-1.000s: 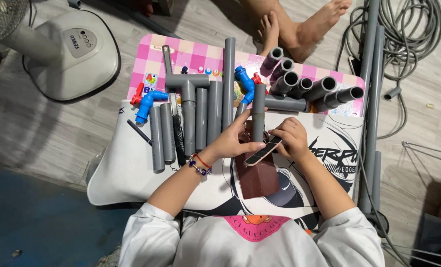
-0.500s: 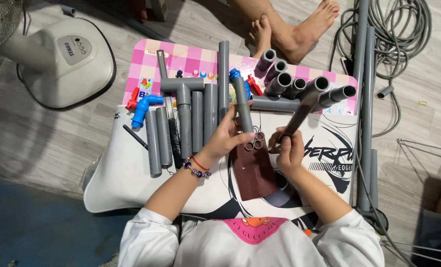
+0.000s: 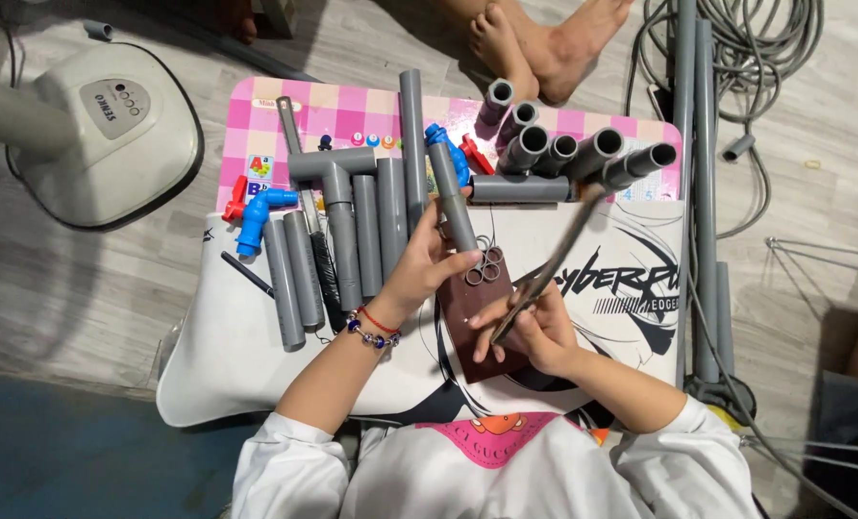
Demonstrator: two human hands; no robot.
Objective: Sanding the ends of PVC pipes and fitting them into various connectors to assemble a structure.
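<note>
Grey pipe piece [image 3: 454, 207] gripped in left hand [image 3: 419, 274]; right hand [image 3: 536, 332] holds blurred cutter [image 3: 544, 269] at three o'clock, uncut; pipes [image 3: 342, 240] wait at nine

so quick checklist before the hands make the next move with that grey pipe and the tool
1. Left hand grips the grey pipe: ok, fingers wrapped round its lower end.
2. Right hand holds the long-handled tool: ok, but blurred, so its kind cannot be told.
3. Tool touching the pipe: not ok, they are apart.
4. Brown pouch under the hands lies flat: ok.
5. Small rings on the pouch out of the way: cannot tell, they sit right by the pipe's end.
</note>
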